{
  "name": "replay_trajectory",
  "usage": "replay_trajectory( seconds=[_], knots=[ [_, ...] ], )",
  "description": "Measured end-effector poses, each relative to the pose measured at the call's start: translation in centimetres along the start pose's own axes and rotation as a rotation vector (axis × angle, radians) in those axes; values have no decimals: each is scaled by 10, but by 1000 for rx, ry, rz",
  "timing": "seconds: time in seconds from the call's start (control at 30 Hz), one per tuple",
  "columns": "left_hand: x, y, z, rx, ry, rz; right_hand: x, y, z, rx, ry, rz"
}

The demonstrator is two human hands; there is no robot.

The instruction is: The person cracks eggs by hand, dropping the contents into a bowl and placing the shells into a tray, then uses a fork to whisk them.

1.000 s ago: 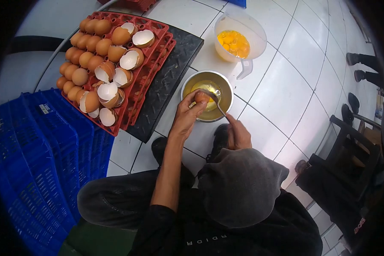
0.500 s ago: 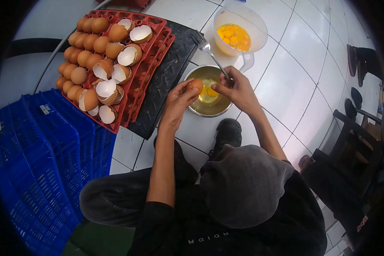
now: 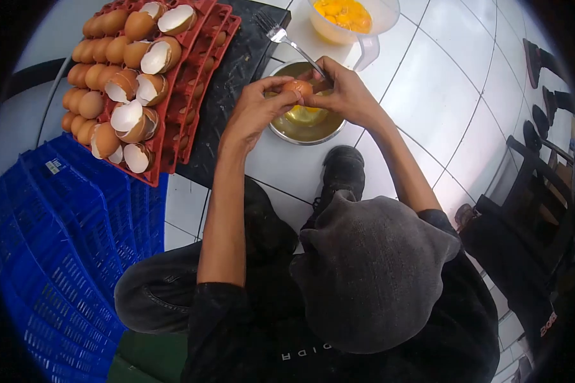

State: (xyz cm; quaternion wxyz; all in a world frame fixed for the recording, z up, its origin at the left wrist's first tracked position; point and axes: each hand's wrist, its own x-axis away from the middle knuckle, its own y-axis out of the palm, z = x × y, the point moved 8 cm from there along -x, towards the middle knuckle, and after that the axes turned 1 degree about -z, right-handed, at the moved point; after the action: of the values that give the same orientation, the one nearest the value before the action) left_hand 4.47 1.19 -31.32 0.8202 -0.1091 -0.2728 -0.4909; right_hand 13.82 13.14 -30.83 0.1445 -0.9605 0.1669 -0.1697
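Observation:
Over a metal bowl [image 3: 306, 135] with raw egg in it, my left hand [image 3: 260, 105] holds a brown egg [image 3: 297, 89]. My right hand [image 3: 344, 96] touches the same egg with its thumb and also grips a fork [image 3: 297, 48], whose tines point up and to the left. Whether the shell is split cannot be made out, as fingers cover part of it. Red egg trays [image 3: 191, 83], stacked at the upper left, carry several whole brown eggs and several empty shell halves [image 3: 128, 117].
A clear plastic jug [image 3: 386, 16] of yolks stands beyond the bowl. The trays rest on a black textured surface [image 3: 233, 64]. Blue crates [image 3: 76, 236] are at the left. At the right are a dark chair [image 3: 536, 185] and other people's feet [image 3: 533, 64].
My right hand has moved left to the egg, and both hands now meet on it. The view has shifted, so the trays, bowl and jug appear higher in the frame.

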Motion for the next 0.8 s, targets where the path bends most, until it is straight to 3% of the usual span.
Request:
replay_trajectory(
  seconds=[0.1, 0.27, 0.8],
  knots=[
    [-4, -1, -3, -75, 2, 26, 1, 0, -2, -13, -109, 83],
    [-10, -3, -12, -226, 67, 115, 1, 4, -2, 78, -71, 50],
    [-19, 0, -21, -269, 138, 179, -3, 6, 12, 132, -82, 27]
  ],
)
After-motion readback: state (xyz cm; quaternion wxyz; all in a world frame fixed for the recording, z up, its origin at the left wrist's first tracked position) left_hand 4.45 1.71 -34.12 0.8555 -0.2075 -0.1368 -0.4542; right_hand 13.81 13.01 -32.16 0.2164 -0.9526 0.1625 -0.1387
